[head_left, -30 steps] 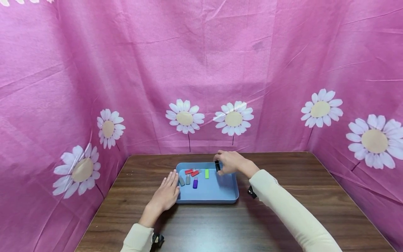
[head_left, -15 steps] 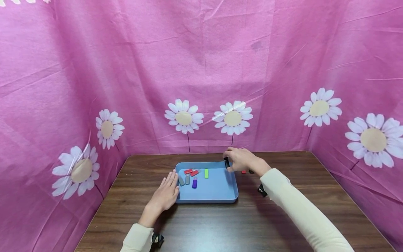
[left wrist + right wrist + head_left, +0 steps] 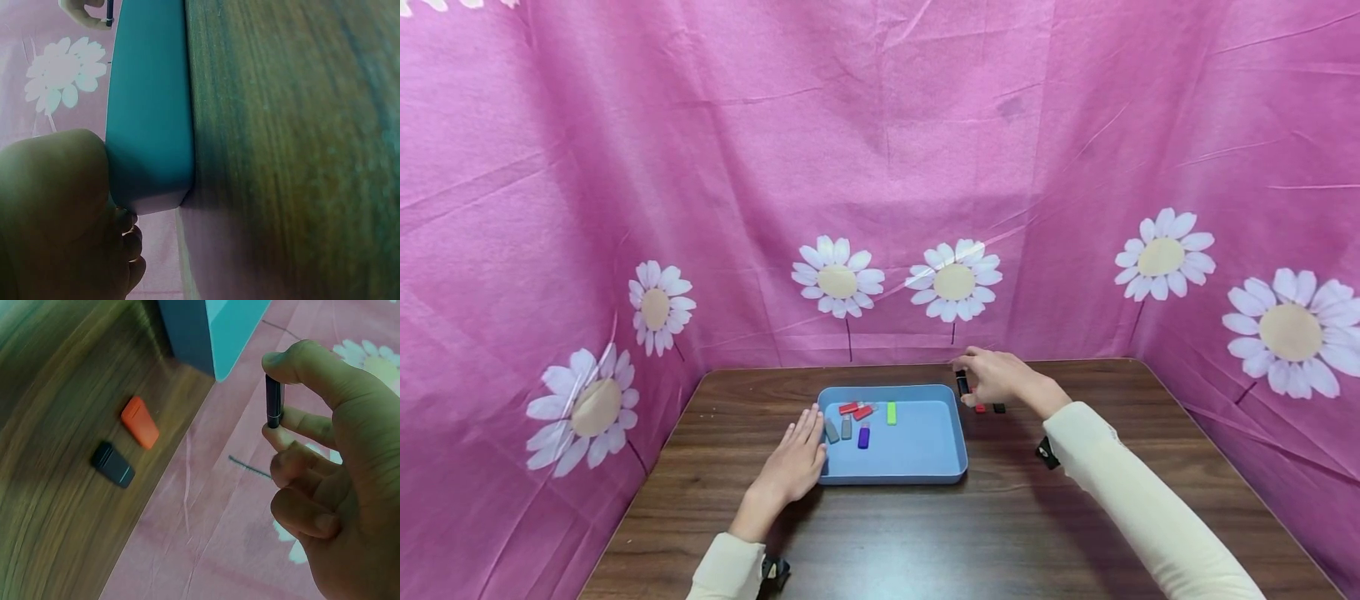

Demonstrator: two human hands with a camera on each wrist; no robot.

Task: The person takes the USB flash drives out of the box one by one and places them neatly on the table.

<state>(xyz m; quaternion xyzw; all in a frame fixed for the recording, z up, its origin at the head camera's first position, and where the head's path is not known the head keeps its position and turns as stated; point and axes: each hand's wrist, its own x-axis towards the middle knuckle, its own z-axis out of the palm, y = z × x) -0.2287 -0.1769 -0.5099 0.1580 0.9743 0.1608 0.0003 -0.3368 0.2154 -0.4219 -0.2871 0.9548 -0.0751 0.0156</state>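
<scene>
My right hand [image 3: 996, 377] pinches a black USB flash drive [image 3: 274, 400] between thumb and fingertips, held above the table just past the tray's right side. Below it on the wood lie a red flash drive [image 3: 140, 422] and another black flash drive [image 3: 113, 465]. My left hand [image 3: 793, 457] rests with straight fingers along the left wall of the blue tray [image 3: 917, 479]. Inside the tray are two red flash drives [image 3: 863, 412], two grey flash drives [image 3: 846, 427], a purple flash drive [image 3: 863, 437] and a bright green flash drive [image 3: 891, 413].
The brown wooden table [image 3: 880, 542] extends to both sides of the tray and in front of it. A pink curtain [image 3: 895, 167] printed with white daisies hangs behind the table and along its sides.
My right hand has carried the black flash drive rightward, from over the tray to past its right wall, uncovering the drives on the table. My left hand has stayed put.
</scene>
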